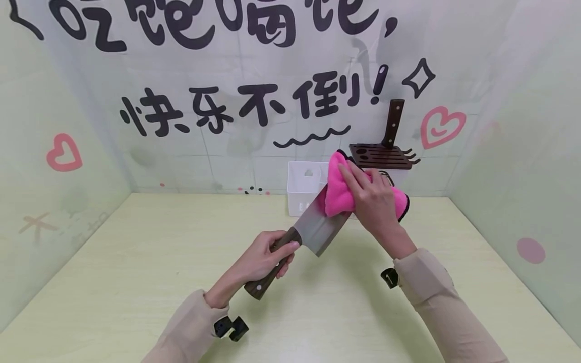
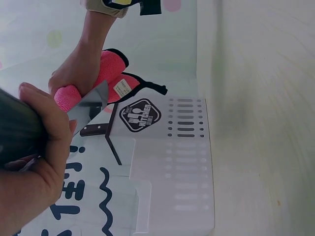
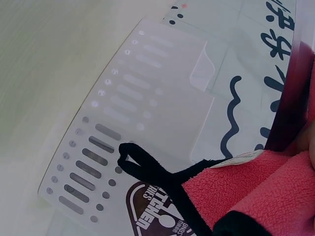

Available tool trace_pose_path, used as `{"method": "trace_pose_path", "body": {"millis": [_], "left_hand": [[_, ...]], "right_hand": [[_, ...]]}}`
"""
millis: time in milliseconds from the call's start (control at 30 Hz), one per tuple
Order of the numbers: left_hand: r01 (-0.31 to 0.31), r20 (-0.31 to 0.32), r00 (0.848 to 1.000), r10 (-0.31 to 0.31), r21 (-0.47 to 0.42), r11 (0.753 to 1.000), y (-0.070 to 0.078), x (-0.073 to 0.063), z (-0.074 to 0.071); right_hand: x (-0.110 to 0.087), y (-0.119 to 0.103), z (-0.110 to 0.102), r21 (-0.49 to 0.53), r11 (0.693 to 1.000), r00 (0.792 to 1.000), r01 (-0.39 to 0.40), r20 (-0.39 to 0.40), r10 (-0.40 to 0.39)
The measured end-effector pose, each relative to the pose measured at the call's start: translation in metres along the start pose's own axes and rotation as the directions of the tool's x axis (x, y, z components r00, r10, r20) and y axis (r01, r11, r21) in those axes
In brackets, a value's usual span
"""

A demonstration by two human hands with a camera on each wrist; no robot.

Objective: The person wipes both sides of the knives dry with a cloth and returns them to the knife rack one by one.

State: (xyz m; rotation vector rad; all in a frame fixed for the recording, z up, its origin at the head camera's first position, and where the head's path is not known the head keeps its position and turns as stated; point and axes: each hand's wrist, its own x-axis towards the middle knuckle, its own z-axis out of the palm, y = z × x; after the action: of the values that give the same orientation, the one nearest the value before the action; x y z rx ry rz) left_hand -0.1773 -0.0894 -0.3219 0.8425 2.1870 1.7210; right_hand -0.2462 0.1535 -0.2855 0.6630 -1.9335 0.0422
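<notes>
In the head view a cleaver [image 1: 313, 229] with a dark wooden handle is held tilted above the table, its blade pointing up and to the right. My left hand [image 1: 268, 257] grips the handle, thumb near the base of the blade. Over the far part of the blade lies a bright pink cloth [image 1: 338, 194] with black edging, pinched against the metal by my right hand [image 1: 374, 201]. The blade's far end is hidden under the cloth. In the right wrist view the cloth [image 3: 261, 191] shows its black loop and white label, beside the reflective blade [image 3: 295, 93].
A white slotted knife holder [image 2: 172, 167] stands against the back wall, behind the cloth. Its dark slotted top [image 1: 381, 157] carries another wooden knife handle [image 1: 394, 121]. The pale table [image 1: 136, 272] is bounded by printed walls at the back and both sides.
</notes>
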Motion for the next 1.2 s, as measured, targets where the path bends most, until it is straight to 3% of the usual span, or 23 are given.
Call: {"method": "trace_pose_path", "body": {"millis": [133, 633, 1200], "left_hand": [[0.002, 0.008, 1.0, -0.002, -0.004, 1.0, 0.0, 0.0, 0.0], [-0.009, 0.009, 1.0, 0.009, -0.003, 1.0, 0.002, 0.0, 0.0], [-0.01, -0.019, 1.0, 0.009, -0.046, 0.999, 0.0, -0.001, -0.003]], "right_hand": [[-0.001, 0.002, -0.001, 0.001, 1.0, 0.999, -0.018, 0.027, 0.018], [-0.006, 0.005, 0.001, -0.018, 0.996, 0.997, -0.082, 0.013, 0.082], [-0.013, -0.006, 0.002, -0.047, 0.999, 1.0, -0.003, -0.007, 0.002]]}}
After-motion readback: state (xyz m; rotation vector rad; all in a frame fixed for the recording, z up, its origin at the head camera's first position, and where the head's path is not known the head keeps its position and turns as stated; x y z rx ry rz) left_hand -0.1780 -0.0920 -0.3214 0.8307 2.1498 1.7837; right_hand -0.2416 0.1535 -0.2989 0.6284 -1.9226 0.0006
